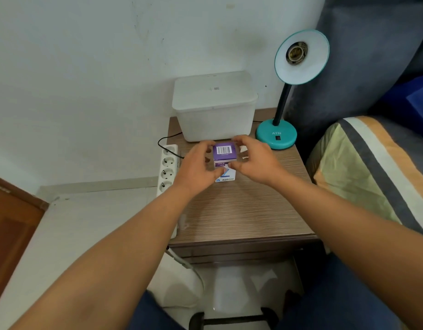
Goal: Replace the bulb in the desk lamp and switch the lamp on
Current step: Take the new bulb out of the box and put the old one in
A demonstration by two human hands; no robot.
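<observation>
A teal desk lamp stands at the back right of the small wooden table. Its shade faces me and the socket inside holds no bulb. A purple and white bulb box stands upright on the table, barcode end up. My left hand grips the box's left side, thumb on its lower front. My right hand holds its right side, fingers curled over the top far edge. No bulb is visible.
A white lidded plastic bin sits behind the box against the wall. A white power strip hangs along the table's left edge with a black cord. A striped pillow and grey headboard lie to the right.
</observation>
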